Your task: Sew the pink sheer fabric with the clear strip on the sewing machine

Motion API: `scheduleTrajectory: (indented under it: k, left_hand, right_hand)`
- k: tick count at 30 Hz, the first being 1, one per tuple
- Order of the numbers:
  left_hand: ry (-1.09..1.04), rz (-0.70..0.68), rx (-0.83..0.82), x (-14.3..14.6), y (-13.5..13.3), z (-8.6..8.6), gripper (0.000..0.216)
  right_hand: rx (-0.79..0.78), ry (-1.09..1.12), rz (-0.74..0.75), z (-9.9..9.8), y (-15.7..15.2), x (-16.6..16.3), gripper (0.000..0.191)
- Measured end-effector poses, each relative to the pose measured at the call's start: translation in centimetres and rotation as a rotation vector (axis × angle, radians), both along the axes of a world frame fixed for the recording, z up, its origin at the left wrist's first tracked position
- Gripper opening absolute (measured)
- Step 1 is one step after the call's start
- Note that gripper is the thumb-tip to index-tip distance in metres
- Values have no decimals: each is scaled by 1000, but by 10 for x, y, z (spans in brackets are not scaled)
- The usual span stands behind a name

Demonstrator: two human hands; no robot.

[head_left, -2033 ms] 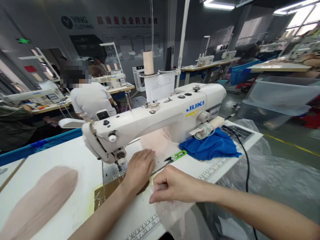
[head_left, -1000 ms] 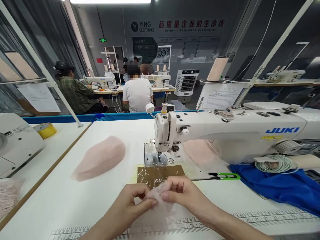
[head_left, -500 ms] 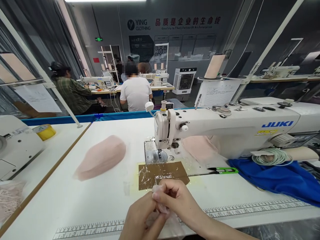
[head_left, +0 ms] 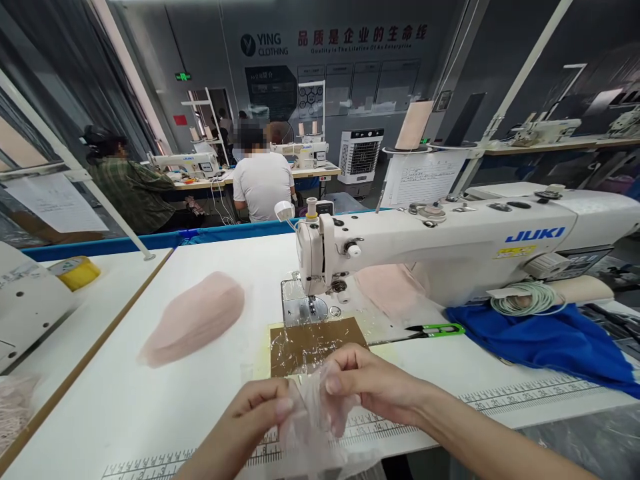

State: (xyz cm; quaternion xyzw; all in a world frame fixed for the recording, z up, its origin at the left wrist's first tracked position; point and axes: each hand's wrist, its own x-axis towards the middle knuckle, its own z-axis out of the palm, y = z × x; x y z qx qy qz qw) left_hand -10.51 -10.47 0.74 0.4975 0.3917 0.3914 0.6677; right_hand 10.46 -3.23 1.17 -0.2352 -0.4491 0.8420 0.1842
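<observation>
A sheer, pale piece of fabric (head_left: pixel 313 423) stretches between my two hands at the front of the table. My left hand (head_left: pixel 255 417) pinches its left side between thumb and fingers. On the other side, my right hand (head_left: pixel 363 383) grips the cloth, and some of it hangs below those fingers. Just beyond my hands lies a brown patch under clear tape (head_left: pixel 315 340). Behind that stands the white sewing machine (head_left: pixel 450 243), its presser foot (head_left: pixel 312 305) over the metal plate. The lower end of the fabric runs over the table's front edge.
Stacked pink sheer pieces (head_left: pixel 197 320) lie to the left, and more pink pieces (head_left: pixel 390 290) sit under the machine arm. Green thread snips (head_left: pixel 437 330), a blue cloth (head_left: pixel 540 347) and a coiled cord (head_left: pixel 530 299) are on the right. Two people sit at machines farther back.
My hands were close together on the bunched fabric; they have moved apart, spreading it between them. The camera view has shifted slightly. The machine and the stacked pieces stay in place.
</observation>
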Motion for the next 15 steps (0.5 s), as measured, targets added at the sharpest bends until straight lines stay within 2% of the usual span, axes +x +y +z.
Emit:
scheduleTrajectory:
  k: [2, 7, 11, 15]
  left_hand:
    - [-57, 27, -14, -8, 8, 4, 34]
    - [-1, -111, -151, -19, 34, 16, 39]
    - [152, -121, -144, -5, 53, 18, 41]
    - [270, -43, -105, 11, 68, 14, 40]
  right_hand:
    - [-29, 11, 35, 1, 8, 2, 40]
    - [9, -63, 76, 3, 26, -2, 38]
    - [96, -106, 73, 2, 36, -7, 34]
    - [145, -117, 36, 1, 46, -1, 35]
